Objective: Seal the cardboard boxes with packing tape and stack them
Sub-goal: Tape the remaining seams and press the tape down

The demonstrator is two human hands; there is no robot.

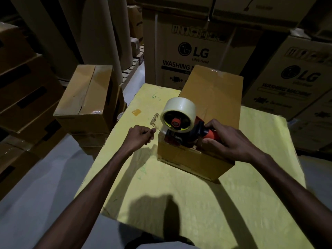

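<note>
So right now the right hand (228,139) is wrapped tight around the orange handle of the black-and-orange tape dispenser (181,130), with the fat roll of clear packing tape (177,110) sitting just up and left of that grip. The dispenser's nose is down on the near end of the long brown cardboard box (210,97), which lies on the yellow-topped table (179,194).

The left hand (140,135) is just left of the dispenser, fingers curled in, and looks to be pinching the loose tape end (156,123) peeled off the roll. It's a close call since the strip is see-through.

What matters here, I reckon: the box's long axis runs straight away from the right-hand grip, up and slightly right, so nearly the whole top is ahead of the dispenser. The right hand is the one on the box; the left is off its near-left corner. Next would probably be sticking that end down over the near edge, then dragging away along the seam.

Well off to the left of both hands there's a stack of brown taped boxes (86,92), likely where this one goes.
</note>
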